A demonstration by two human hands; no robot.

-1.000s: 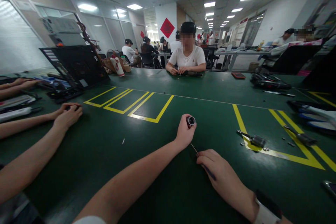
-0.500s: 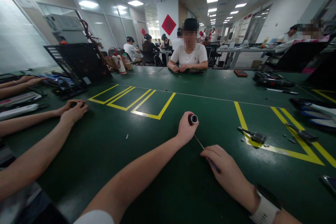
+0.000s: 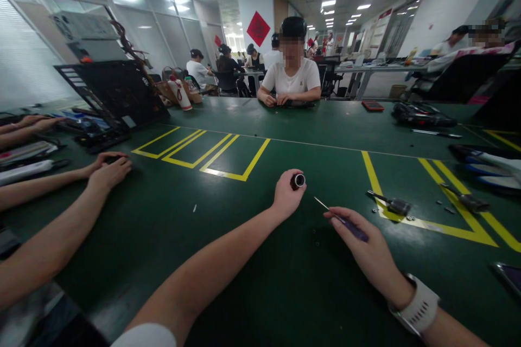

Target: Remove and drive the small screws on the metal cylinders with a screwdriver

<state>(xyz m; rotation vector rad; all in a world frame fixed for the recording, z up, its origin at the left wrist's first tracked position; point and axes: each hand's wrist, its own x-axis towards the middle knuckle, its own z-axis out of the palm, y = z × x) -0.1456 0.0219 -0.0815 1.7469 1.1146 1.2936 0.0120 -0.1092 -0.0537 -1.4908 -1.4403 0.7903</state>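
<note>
My left hand [image 3: 286, 195] is closed around a short dark cylinder [image 3: 298, 181], whose round, metal-rimmed end faces me. Its exact kind does not show. In my right hand [image 3: 362, 238] is a slim screwdriver [image 3: 350, 227] with a dark purple handle; its thin shaft points up and left, with the tip apart from the cylinder. Small dark parts [image 3: 317, 243] lie on the green table between my forearms. A dark-handled screwdriver [image 3: 395, 205] rests to the right across yellow tape, and small metal nuts [image 3: 411, 218] lie beside it.
Another dark-handled tool [image 3: 468, 199] lies farther right on the tape. At left, a co-worker's hands [image 3: 108, 168] hold something dark. A person [image 3: 291, 78] sits opposite. A black open-framed case [image 3: 112, 95] stands at the back left, and a black bundle [image 3: 423, 115] at the back right.
My right hand has drawn the screwdriver away from the left hand, to the right and upward, and its handle shows more. The left hand still holds the cylinder. The view has shifted slightly.
</note>
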